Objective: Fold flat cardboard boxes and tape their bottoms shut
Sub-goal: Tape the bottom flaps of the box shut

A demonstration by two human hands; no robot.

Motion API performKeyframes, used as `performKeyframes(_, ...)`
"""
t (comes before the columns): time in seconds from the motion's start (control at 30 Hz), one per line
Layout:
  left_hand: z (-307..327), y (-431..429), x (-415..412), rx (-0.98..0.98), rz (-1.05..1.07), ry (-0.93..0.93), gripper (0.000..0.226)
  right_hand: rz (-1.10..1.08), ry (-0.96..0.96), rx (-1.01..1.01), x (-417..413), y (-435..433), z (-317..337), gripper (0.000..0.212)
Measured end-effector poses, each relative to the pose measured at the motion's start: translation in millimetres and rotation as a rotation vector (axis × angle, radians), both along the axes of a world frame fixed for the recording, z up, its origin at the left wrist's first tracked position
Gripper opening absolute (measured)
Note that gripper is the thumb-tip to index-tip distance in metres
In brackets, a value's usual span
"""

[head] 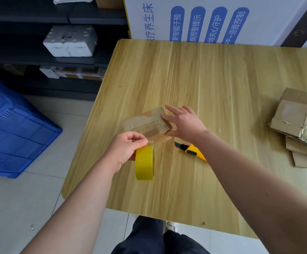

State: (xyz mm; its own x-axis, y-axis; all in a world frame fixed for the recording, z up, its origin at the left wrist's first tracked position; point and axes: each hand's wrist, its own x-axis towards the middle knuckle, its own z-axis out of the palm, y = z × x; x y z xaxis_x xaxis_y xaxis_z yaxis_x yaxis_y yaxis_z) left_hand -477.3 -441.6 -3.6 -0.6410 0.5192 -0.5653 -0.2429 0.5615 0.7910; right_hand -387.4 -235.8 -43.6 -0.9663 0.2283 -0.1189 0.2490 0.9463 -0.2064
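The folded box lies on the front-left part of the table with a closed face turned up. A strip of clear tape is seen running from its near edge toward the yellow tape roll. The roll is held by the left hand, just beside the box; the fingers are curled, and the thumb and forefinger pinch at the top of the roll. The right hand is open, with straight, spread fingers laid against the right end of the box, so that the box is steadied. For this step to be done well, the strip should be drawn tight and straight along the seam of the flaps and pressed flat before it is cut; a slack strip would probably wrinkle. The yellow knife lies on the table close under the right wrist, so it can be reached easily for the cut. More flat boxes are stacked at the right edge.
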Motion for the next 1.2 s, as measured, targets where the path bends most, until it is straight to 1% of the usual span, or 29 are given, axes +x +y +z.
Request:
performKeyframes(0.13, 7.4, -2.3, 4.5, 0.066, 0.041, 0.005, 0.006, -0.032, -0.039, -0.047, 1.0, -8.4, 11.5, 0.087)
performKeyframes(0.2, 10.9, -2.3, 5.3, 0.096, 0.069, 0.017, 0.004, -0.074, 0.004, -0.137, 7.2, -15.4, 21.1, 0.086)
performKeyframes(0.27, 15.6, -2.2, 4.5, 0.137, 0.115, 0.019, 0.004, -0.152, 0.105, -0.274, 16.0, -26.0, 32.7, 0.072)
performKeyframes(0.33, 21.1, -2.0, 2.7, 0.187, 0.159, 0.023, 0.004, -0.256, 0.245, -0.407, 25.1, -41.3, 45.1, 0.044)
performKeyframes(0.4, 26.5, -1.2, 1.0, 0.24, 0.226, 0.003, 0.003, -0.353, 0.346, -0.6, 32.4, -62.5, 56.7, 0.015)
performKeyframes(0.43, 28.3, -0.2, -0.5, 0.26, 0.259, -0.007, 0.003, -0.386, 0.35, -0.706, 34.2, -73.6, 61.8, 0.014)
performKeyframes(0.5, 30.7, 2.7, -5.0, 0.3, 0.31, -0.031, 0.004, -0.412, 0.287, -0.868, 36.3, -94.0, 66.4, 0.023)
performKeyframes(0.57, 31.3, 5.6, -10.3, 0.351, 0.356, -0.068, 0.004, -0.423, 0.259, -0.901, 34.3, -108.5, 66.6, 0.034)
performKeyframes(0.67, 31.0, 6.9, -16.1, 0.39, 0.388, -0.077, 0.006, -0.565, 0.303, -0.912, 27.7, -115.6, 68.3, 0.044)
performKeyframes(0.8, 31.9, 1.0, -46.5, 0.375, 0.526, -0.09, 0.005, -0.69, 0.308, -0.873, 31.3, -128.2, 64.6, 0.047)
performKeyframes(0.87, 26.0, -4.9, -67.6, 0.35, 0.473, -0.076, 0.01, -0.738, 0.326, -0.884, 33.3, -138.4, 59.2, 0.049)
performKeyframes(0.93, 18.0, -8.6, -75.2, 0.331, 0.405, -0.099, 0.014, -0.767, 0.334, -0.916, 33.7, -146.7, 55.1, 0.048)
performKeyframes(1.07, 3.9, -12.6, -74.6, 0.343, 0.38, -0.175, 0.009, -0.815, 0.331, -0.993, 30.6, -160.2, 49.1, 0.047)
performKeyframes(1.2, -5.5, -12.7, -81.5, 0.347, 0.351, -0.236, 0.012, -0.862, 0.303, -1.028, 32.0, -165.7, 41.0, 0.037)
